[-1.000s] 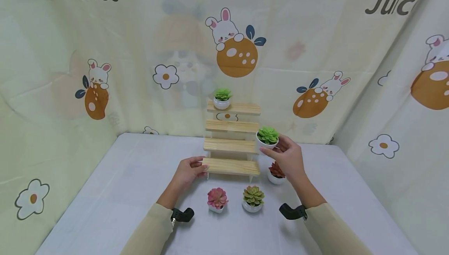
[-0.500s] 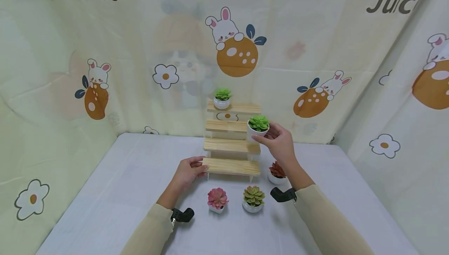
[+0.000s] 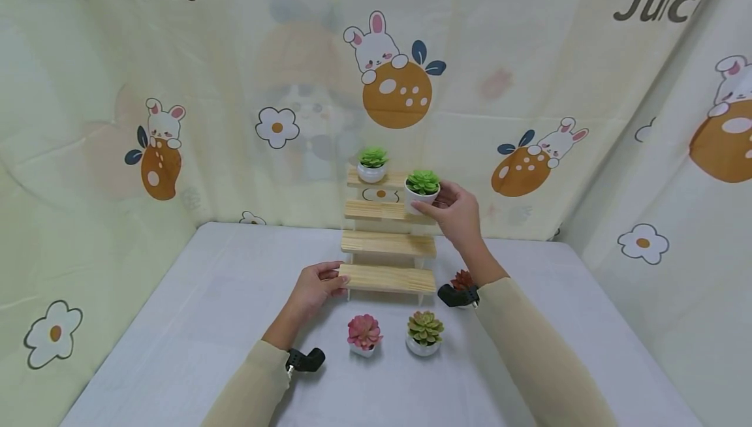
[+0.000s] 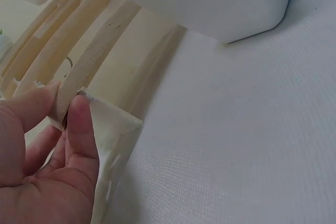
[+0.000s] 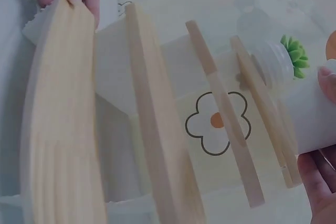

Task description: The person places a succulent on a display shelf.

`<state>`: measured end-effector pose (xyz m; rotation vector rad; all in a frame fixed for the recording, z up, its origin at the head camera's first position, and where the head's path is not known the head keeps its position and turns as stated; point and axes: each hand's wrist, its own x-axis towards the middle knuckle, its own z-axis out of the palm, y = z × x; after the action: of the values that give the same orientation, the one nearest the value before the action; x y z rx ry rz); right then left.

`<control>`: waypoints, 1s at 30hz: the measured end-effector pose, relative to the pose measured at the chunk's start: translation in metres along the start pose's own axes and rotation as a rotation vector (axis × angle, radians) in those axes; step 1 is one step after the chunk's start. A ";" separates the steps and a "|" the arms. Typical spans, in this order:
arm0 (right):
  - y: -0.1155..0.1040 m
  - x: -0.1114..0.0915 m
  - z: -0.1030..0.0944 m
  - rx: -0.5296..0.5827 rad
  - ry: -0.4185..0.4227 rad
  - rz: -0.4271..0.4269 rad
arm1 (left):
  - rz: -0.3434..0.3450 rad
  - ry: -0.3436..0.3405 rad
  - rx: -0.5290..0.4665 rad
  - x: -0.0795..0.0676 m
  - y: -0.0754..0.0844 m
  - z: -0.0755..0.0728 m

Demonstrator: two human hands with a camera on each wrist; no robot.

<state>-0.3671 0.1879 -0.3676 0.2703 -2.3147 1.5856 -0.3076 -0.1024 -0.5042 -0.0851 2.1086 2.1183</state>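
My right hand [image 3: 460, 213] grips a white pot [image 5: 307, 119] holding a bright green artificial succulent [image 3: 422, 183]. It overlaps the right part of the upper steps of a four-step wooden display stand [image 3: 388, 242]. At the stand's lower left, my left hand [image 3: 314, 286] pinches the end of the bottom board [image 4: 97, 51] between thumb and fingers. A second green succulent in a round white pot [image 3: 372, 166] stands at the left end of the top step. In the right wrist view only the fingers of the right hand [image 5: 320, 174] show, at the pot's edge.
On the white tabletop [image 3: 235, 322] before the stand are a pink succulent [image 3: 364, 332] and an olive-green one [image 3: 425, 329]. A dark red succulent [image 3: 462, 279] is partly hidden behind the right wrist. A printed curtain [image 3: 235, 74] hangs close behind the stand.
My right hand has carried the green succulent up and to the left, from beside the stand to over its upper steps. The left hand has stayed at the bottom board.
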 end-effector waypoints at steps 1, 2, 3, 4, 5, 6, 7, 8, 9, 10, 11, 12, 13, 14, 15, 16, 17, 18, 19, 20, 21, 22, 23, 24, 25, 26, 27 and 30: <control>0.000 0.003 0.001 -0.002 0.005 -0.005 | 0.003 0.000 0.002 0.000 0.000 0.000; -0.001 0.006 0.002 -0.002 0.011 -0.006 | 0.004 -0.001 0.001 0.000 0.000 0.000; -0.002 0.009 0.003 -0.002 0.017 -0.005 | 0.006 -0.002 -0.001 0.000 0.000 0.000; -0.002 0.011 0.003 -0.002 0.022 -0.005 | 0.008 -0.005 -0.007 0.000 0.000 0.000; -0.003 0.013 0.004 -0.002 0.027 -0.002 | 0.010 -0.007 -0.012 0.000 0.000 0.000; -0.003 0.016 0.004 -0.004 0.031 0.002 | 0.015 -0.011 -0.022 0.000 0.000 0.000; -0.003 0.018 0.004 -0.009 0.035 0.006 | 0.019 -0.014 -0.027 0.000 -0.001 0.001; -0.003 0.020 0.005 -0.007 0.039 0.011 | 0.019 -0.016 -0.035 0.000 -0.001 0.001; -0.004 0.022 0.005 -0.007 0.043 0.014 | 0.022 -0.019 -0.039 0.000 -0.001 0.001; -0.004 0.024 0.005 -0.007 0.047 0.015 | 0.024 -0.021 -0.041 0.000 -0.001 0.002; -0.004 0.026 0.005 -0.004 0.050 0.015 | 0.028 -0.022 -0.039 0.000 -0.001 0.002; -0.004 0.028 0.005 0.000 0.051 0.014 | 0.030 -0.022 -0.039 -0.001 -0.001 0.002; -0.005 0.030 0.005 -0.002 0.054 0.013 | 0.032 -0.021 -0.035 -0.001 -0.001 0.003; -0.005 0.033 0.005 -0.001 0.054 0.011 | 0.032 -0.018 -0.033 -0.001 -0.001 0.003; -0.006 0.035 0.004 -0.007 0.055 0.009 | 0.034 -0.017 -0.031 -0.002 0.000 0.003; -0.007 0.038 0.004 -0.014 0.053 0.010 | 0.034 -0.014 -0.031 -0.002 0.000 0.003; -0.008 0.040 0.004 -0.020 0.051 0.012 | 0.034 -0.012 -0.032 -0.002 0.000 0.003; -0.009 0.043 0.004 -0.031 0.048 0.016 | 0.033 -0.010 -0.036 -0.001 0.000 0.002; -0.010 0.045 0.005 -0.035 0.044 0.019 | 0.033 -0.008 -0.038 -0.001 0.000 0.002; -0.011 0.047 0.005 -0.038 0.040 0.024 | 0.034 -0.006 -0.040 0.000 0.000 0.002; -0.012 0.050 0.005 -0.043 0.037 0.031 | 0.038 -0.006 -0.044 0.000 -0.001 0.001; -0.012 0.051 0.006 -0.044 0.034 0.039 | 0.038 -0.003 -0.048 0.001 -0.001 0.001; -0.013 0.054 0.007 -0.042 0.033 0.047 | 0.040 -0.001 -0.053 0.001 -0.002 0.000; -0.013 0.055 0.008 -0.043 0.029 0.054 | 0.041 0.001 -0.056 0.002 -0.002 0.000; -0.013 0.057 0.008 -0.041 0.029 0.063 | 0.044 0.003 -0.051 0.002 -0.002 0.000; -0.013 0.058 0.009 -0.046 0.030 0.072 | 0.047 0.002 -0.051 0.002 -0.002 0.000; -0.012 0.060 0.010 -0.051 0.032 0.082 | 0.047 0.002 -0.051 0.002 -0.002 0.000; -0.011 0.063 0.011 -0.060 0.039 0.103 | 0.047 0.001 -0.047 0.001 -0.001 0.000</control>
<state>-0.4238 0.1754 -0.3385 0.1069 -2.3765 1.5505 -0.3083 -0.1019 -0.5055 -0.0416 2.0817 2.1952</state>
